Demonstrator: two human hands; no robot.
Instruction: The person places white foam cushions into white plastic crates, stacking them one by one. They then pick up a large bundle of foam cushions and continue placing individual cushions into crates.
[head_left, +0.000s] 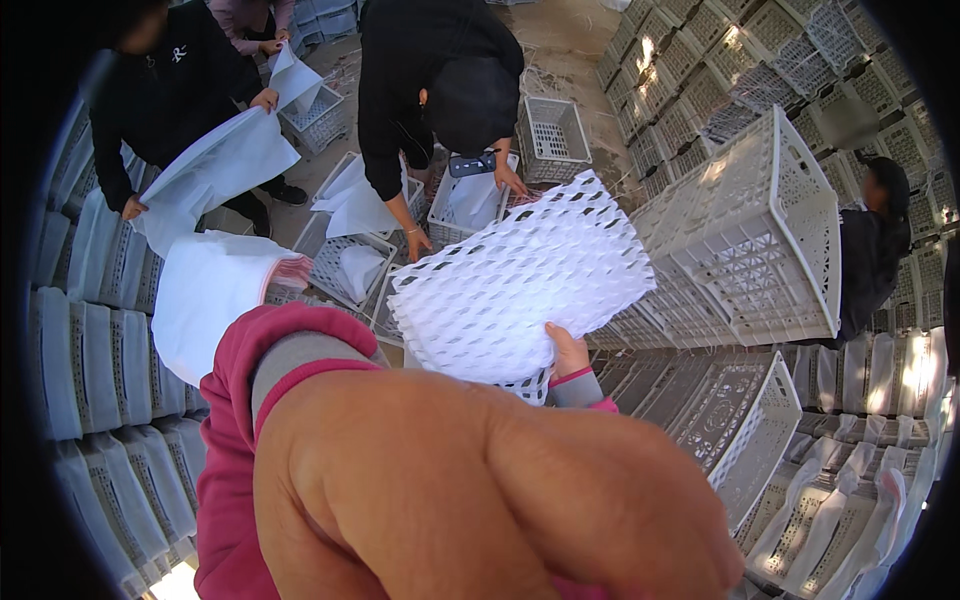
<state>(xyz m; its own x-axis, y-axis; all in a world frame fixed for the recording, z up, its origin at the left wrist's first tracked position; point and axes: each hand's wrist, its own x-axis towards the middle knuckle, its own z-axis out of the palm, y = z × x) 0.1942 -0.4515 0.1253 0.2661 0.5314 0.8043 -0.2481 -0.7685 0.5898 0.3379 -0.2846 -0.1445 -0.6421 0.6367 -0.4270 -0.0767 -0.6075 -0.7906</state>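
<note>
My left hand (420, 480) is raised very close to the camera and fills the lower middle of the view. Its fingers curl toward the right, and whether they hold anything is hidden. Beyond it, my right hand (571, 352) grips the near edge of a white foam-mesh sheet (517, 285), thumb on top. This sheet has rows of slits and spreads out ahead of me, above the crates. A thick folded stack of white sheets (217, 292) with pinkish edges lies beside my left sleeve (240, 420); what bears it is hidden.
A person in black (442, 67) bends over plastic crates (457, 217) with white liners. To the left, another person (172, 97) holds a white sheet (217, 165). Crates (757, 232) are stacked at the right, with another person (870, 240) behind. Lined crates (97, 360) stand at left.
</note>
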